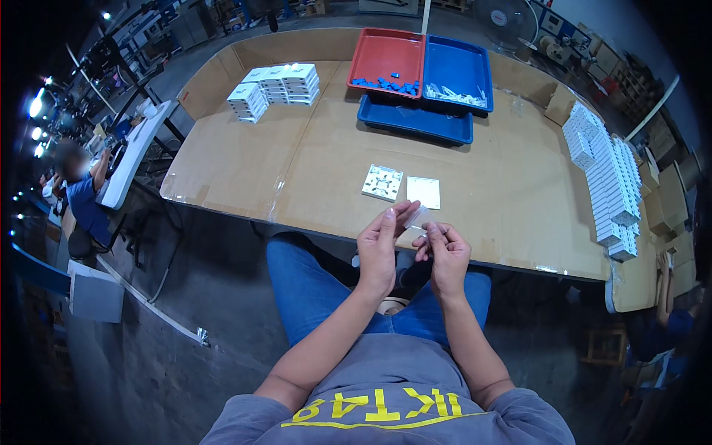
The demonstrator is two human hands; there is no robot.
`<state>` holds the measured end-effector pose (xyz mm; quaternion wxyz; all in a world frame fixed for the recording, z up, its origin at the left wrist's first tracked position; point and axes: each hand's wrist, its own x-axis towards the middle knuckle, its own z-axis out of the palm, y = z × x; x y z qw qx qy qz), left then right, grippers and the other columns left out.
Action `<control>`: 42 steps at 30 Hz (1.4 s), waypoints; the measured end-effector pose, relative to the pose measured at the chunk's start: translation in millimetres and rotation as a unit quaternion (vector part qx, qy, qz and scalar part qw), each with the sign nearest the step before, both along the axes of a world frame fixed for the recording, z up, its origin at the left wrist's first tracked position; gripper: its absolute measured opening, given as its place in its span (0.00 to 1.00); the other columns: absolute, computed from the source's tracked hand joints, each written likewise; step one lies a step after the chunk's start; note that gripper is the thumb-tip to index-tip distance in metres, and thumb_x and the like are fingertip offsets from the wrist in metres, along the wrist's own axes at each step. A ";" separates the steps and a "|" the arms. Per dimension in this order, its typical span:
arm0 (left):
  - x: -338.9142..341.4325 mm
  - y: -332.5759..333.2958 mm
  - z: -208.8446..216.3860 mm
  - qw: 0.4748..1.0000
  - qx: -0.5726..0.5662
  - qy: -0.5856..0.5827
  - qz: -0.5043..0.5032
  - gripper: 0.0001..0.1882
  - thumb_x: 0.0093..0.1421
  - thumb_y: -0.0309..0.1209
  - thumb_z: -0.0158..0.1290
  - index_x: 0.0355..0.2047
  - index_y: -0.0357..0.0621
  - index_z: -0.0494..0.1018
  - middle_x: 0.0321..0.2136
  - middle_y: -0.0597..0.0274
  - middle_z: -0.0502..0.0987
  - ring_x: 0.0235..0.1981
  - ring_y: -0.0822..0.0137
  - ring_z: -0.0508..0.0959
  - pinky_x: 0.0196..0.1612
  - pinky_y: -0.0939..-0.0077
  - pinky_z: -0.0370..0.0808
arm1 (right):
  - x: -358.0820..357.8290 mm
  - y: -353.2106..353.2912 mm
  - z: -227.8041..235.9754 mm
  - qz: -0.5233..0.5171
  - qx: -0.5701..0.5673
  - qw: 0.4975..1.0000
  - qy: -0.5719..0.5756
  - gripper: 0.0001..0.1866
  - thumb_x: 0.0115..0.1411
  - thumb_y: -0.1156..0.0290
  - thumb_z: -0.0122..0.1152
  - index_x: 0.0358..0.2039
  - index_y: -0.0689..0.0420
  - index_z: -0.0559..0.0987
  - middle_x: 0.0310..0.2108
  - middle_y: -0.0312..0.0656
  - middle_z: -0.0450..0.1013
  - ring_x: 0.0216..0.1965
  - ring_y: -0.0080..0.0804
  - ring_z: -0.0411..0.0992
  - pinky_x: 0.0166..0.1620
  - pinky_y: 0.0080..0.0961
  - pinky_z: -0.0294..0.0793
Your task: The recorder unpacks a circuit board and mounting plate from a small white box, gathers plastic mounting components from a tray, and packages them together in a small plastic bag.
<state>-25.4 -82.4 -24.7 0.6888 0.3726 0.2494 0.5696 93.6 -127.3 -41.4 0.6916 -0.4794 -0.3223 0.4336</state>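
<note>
Above the table's near edge, my left hand [380, 248] is closed, with a small whitish, partly see-through piece [417, 216] at its fingertips. My right hand [449, 259] pinches with thumb and forefinger at that piece's lower end, its other fingers curled. The piece is too small and pale for its kind to show. Just beyond my hands lie two square white plastic parts: a plate with dark openings and moulded details [383, 182] on the left, and a plain flat cover [423, 193] on the right.
A cardboard-covered table [326, 163] spreads before me. At its far side stand a red tray [387, 52] with blue pieces, a blue tray [458, 63] with white slender pieces, and a shallower blue tray [415, 126]. White stacks stand left [274, 87] and right [608, 174].
</note>
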 end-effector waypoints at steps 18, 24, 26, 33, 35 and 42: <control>-9.7 6.4 -6.1 0.989 0.019 0.147 0.022 0.14 0.72 0.33 0.59 0.49 0.33 0.84 0.42 0.54 0.87 0.43 0.73 0.84 0.46 0.78 0.80 | 18.1 -7.7 1.4 -0.018 0.002 0.989 -0.145 0.08 0.72 0.72 0.63 0.47 0.63 0.82 0.34 0.38 0.80 0.32 0.20 0.76 0.34 0.19 0.75; -30.7 26.2 -4.1 0.959 0.053 0.251 -0.116 0.09 0.66 0.29 0.65 0.41 0.34 0.86 0.35 0.59 0.87 0.38 0.74 0.84 0.44 0.80 0.79 | 45.9 1.1 47.7 0.055 0.067 0.947 -0.308 0.10 0.67 0.75 0.65 0.48 0.60 0.84 0.45 0.41 0.80 0.43 0.27 0.76 0.42 0.23 0.74; -32.4 30.7 -2.3 0.938 0.062 0.302 -0.159 0.09 0.65 0.29 0.66 0.41 0.35 0.86 0.34 0.61 0.87 0.37 0.75 0.83 0.42 0.80 0.79 | 56.8 9.3 54.3 0.166 0.048 0.925 -0.340 0.08 0.66 0.76 0.65 0.45 0.61 0.84 0.45 0.41 0.80 0.44 0.29 0.77 0.42 0.24 0.75; -29.7 46.1 -8.0 0.926 0.023 0.308 -0.219 0.11 0.68 0.31 0.64 0.43 0.34 0.85 0.33 0.62 0.87 0.37 0.76 0.83 0.42 0.81 0.78 | 84.2 37.7 49.2 0.289 0.055 0.884 -0.362 0.07 0.64 0.74 0.66 0.42 0.59 0.85 0.45 0.39 0.80 0.44 0.30 0.78 0.42 0.26 0.75; -28.1 48.3 -14.2 0.933 0.028 0.260 -0.249 0.14 0.71 0.31 0.60 0.50 0.33 0.82 0.38 0.60 0.86 0.38 0.75 0.83 0.44 0.80 0.79 | 86.2 44.7 45.8 0.323 0.014 0.878 -0.353 0.06 0.64 0.72 0.67 0.40 0.58 0.84 0.45 0.39 0.80 0.44 0.30 0.78 0.42 0.25 0.76; -28.3 50.8 -21.4 0.917 -0.008 0.259 -0.304 0.17 0.74 0.27 0.53 0.59 0.34 0.77 0.45 0.57 0.86 0.40 0.73 0.84 0.47 0.76 0.81 | 83.4 56.0 18.8 0.288 -0.012 0.918 -0.272 0.05 0.65 0.72 0.67 0.39 0.59 0.85 0.47 0.39 0.81 0.45 0.27 0.78 0.43 0.24 0.77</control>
